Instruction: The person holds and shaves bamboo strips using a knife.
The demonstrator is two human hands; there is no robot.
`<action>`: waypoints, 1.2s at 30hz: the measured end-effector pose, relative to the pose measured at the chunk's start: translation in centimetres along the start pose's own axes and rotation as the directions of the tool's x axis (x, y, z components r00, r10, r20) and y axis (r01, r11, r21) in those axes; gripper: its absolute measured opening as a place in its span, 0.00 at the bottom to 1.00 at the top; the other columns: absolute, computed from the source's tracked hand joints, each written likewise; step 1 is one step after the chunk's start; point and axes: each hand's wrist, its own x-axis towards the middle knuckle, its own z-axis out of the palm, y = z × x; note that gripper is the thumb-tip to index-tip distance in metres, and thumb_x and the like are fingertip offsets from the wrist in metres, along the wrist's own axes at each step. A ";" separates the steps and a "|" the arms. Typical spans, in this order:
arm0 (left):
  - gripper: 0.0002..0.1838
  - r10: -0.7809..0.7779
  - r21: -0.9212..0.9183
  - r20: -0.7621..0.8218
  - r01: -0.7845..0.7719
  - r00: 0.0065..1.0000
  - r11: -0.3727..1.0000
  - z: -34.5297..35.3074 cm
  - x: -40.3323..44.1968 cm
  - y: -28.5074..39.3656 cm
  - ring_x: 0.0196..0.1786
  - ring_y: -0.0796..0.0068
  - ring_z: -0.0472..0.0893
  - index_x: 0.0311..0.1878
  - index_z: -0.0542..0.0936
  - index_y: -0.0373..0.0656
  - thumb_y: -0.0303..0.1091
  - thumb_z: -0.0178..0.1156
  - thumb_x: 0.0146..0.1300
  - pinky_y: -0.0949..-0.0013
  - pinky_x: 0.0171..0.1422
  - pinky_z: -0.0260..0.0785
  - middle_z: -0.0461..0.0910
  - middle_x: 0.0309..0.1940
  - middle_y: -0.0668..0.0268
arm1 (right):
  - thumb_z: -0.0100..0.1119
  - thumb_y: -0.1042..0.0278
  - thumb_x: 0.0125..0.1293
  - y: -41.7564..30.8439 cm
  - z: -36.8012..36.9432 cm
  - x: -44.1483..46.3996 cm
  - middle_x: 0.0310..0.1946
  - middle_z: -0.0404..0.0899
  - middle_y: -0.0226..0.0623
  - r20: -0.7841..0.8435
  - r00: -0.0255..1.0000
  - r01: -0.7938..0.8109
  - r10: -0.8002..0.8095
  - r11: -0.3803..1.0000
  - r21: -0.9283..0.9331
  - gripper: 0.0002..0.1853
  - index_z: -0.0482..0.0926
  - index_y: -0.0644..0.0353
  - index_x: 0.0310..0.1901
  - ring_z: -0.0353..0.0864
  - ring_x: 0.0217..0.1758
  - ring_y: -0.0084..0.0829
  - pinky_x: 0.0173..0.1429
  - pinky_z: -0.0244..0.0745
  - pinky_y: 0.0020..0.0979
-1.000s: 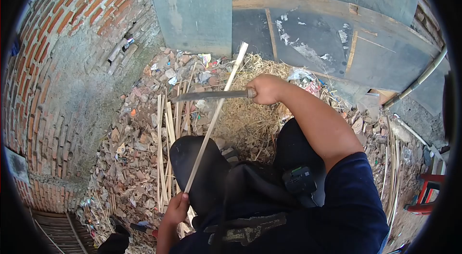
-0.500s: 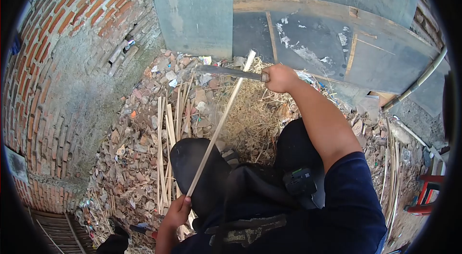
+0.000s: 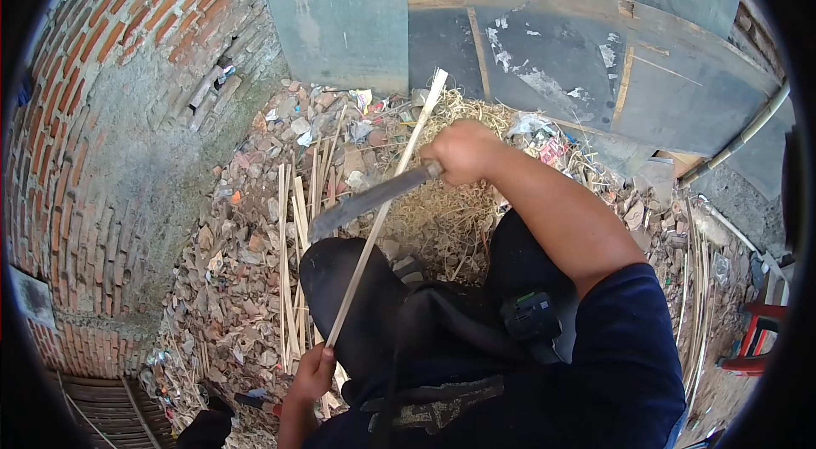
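Observation:
My left hand [image 3: 314, 373] is closed round the near end of a long pale wooden strip, perhaps bamboo [image 3: 367, 252]. The strip slants up and away over my left knee, its far end close to the grey panels. In my right hand [image 3: 463, 151] is the handle of a machete [image 3: 370, 201], gripped in a fist. Its broad dark blade points left and toward me, crossing the strip around its middle. Whether the edge touches the strip, I cannot tell. Curly pale shavings [image 3: 455, 215] lie heaped on the ground between my knees.
Several more pale strips [image 3: 285, 266] lie left of my left leg, over broken brick and rubble [image 3: 229, 279]. Another bundle of strips [image 3: 699, 304] is at the right. A brick wall [image 3: 93, 168] rises at left, grey panels [image 3: 336, 15] ahead. A red object [image 3: 755, 338] stands far right.
The machete has come down along the strip toward me, its blade tip swinging from far left to nearer my left knee. My left hand and the strip stay nearly in place.

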 end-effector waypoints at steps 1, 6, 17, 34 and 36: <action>0.25 0.001 0.000 -0.024 -0.001 1.000 1.000 0.1 -0.7 -0.3 0.27 0.83 0.68 0.34 0.73 0.41 0.51 0.44 0.83 0.71 0.32 0.62 0.70 0.23 0.74 | 0.64 0.64 0.59 1.5 0.4 0.3 0.40 0.88 0.38 0.001 1.000 -0.029 0.029 0.999 0.023 0.17 0.85 0.44 0.52 0.89 0.46 0.44 0.52 0.84 0.46; 0.25 -0.014 -0.012 -0.095 0.013 0.995 1.000 0.5 -1.6 -2.8 0.27 0.83 0.67 0.33 0.72 0.40 0.50 0.47 0.83 0.70 0.30 0.61 0.69 0.22 0.74 | 0.61 0.63 0.58 10.7 4.3 -0.5 0.48 0.87 0.51 -0.197 0.678 -0.583 0.708 0.682 0.441 0.23 0.84 0.54 0.56 0.85 0.55 0.51 0.61 0.80 0.46; 0.26 -0.117 -0.073 -0.057 0.113 0.991 0.991 0.5 -0.8 -2.4 0.28 0.81 0.66 0.33 0.72 0.40 0.52 0.45 0.83 0.69 0.34 0.62 0.68 0.23 0.73 | 0.65 0.58 0.57 10.7 3.9 -1.6 0.41 0.87 0.53 -0.300 0.689 -0.398 0.660 0.690 0.605 0.22 0.84 0.59 0.51 0.86 0.49 0.53 0.56 0.79 0.47; 0.18 0.051 0.312 -0.353 0.066 0.934 0.948 3.0 -0.7 -0.1 0.26 0.51 0.79 0.38 0.75 0.37 0.42 0.51 0.79 0.53 0.33 0.68 0.78 0.23 0.51 | 0.66 0.63 0.53 0.1 -1.5 -2.0 0.36 0.87 0.44 -0.174 0.985 0.002 0.009 0.998 0.060 0.17 0.84 0.49 0.47 0.87 0.45 0.48 0.50 0.82 0.48; 0.16 0.112 0.411 -0.420 0.078 0.901 0.908 3.4 -0.7 0.1 0.28 0.43 0.81 0.39 0.76 0.38 0.41 0.53 0.78 0.49 0.33 0.70 0.80 0.24 0.48 | 0.66 0.64 0.51 0.6 -0.8 -1.8 0.30 0.85 0.44 -0.261 0.965 0.026 -0.005 0.997 0.078 0.13 0.83 0.51 0.40 0.87 0.39 0.50 0.44 0.81 0.51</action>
